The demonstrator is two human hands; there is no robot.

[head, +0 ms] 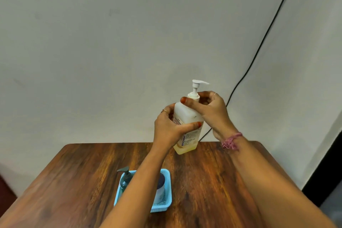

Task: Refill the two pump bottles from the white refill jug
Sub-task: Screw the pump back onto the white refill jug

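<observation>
Aloft over the far tabletop, white refill jug, yellow liquid low inside: left hand wrapped round its body, right hand pinching the pump collar; blue basket nearer, holding two pump bottles.

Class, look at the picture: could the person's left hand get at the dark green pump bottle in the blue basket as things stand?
Probably not yet: the left hand holds the translucent white pump bottle aloft. Once freed, the dark green pump bottle stands uncovered below in the blue plastic basket.
</observation>
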